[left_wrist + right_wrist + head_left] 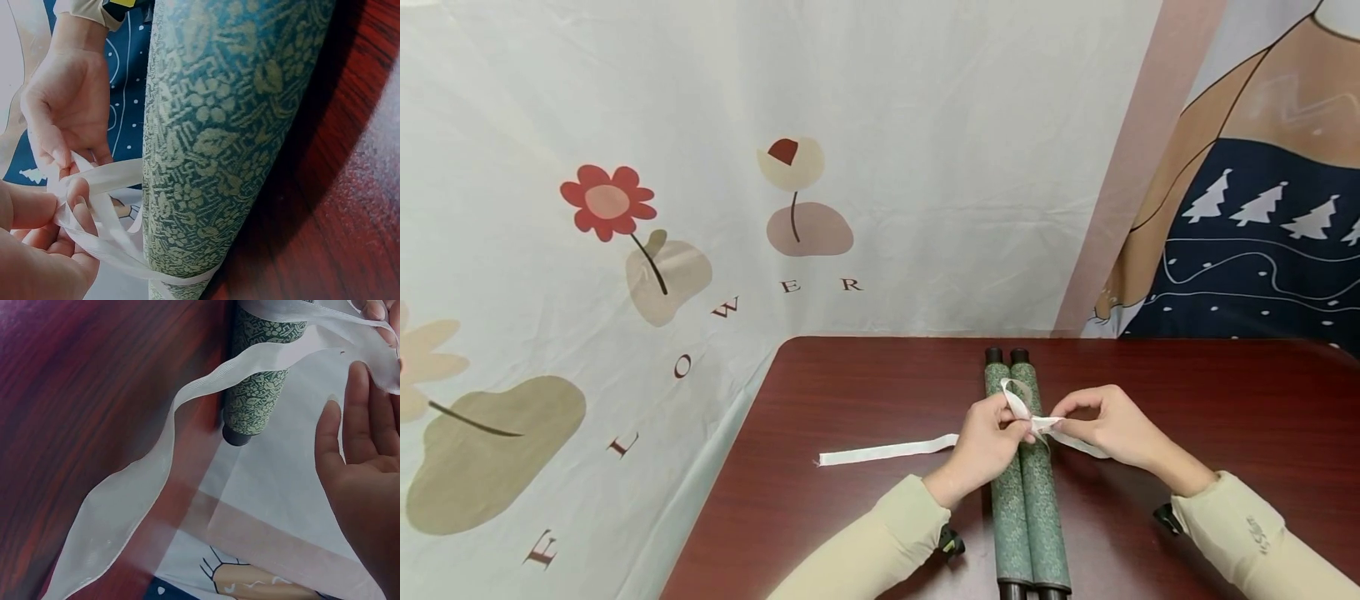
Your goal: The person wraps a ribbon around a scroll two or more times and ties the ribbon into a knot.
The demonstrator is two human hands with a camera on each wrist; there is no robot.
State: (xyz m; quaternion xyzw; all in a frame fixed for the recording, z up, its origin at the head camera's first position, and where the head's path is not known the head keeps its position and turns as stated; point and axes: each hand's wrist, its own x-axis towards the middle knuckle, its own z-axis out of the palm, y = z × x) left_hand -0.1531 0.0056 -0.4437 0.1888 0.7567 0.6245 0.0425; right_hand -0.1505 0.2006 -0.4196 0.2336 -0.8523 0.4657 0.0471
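Note:
Two green, flower-patterned rolls (1009, 517) with dark end knobs, like a rolled-up scroll, lie side by side on the table. White ribbon (1017, 403) loops round them and stands up in a bow-like loop above. My left hand (985, 442) pinches the ribbon between thumb and fingers over the rolls. Just right of it, my right hand (1123, 429) pinches another part of the ribbon. In the left wrist view, ribbon strands (106, 212) cross between both hands beside the patterned roll (219, 125). A long ribbon tail (128, 500) trails across the right wrist view.
A dark red wooden table (850, 392) bears the rolls. One ribbon end (880, 452) lies flat to the left. Behind the table hangs a pale cloth (940, 167) printed with flowers and letters. Dark bands with small devices (951, 542) sit at the wrists.

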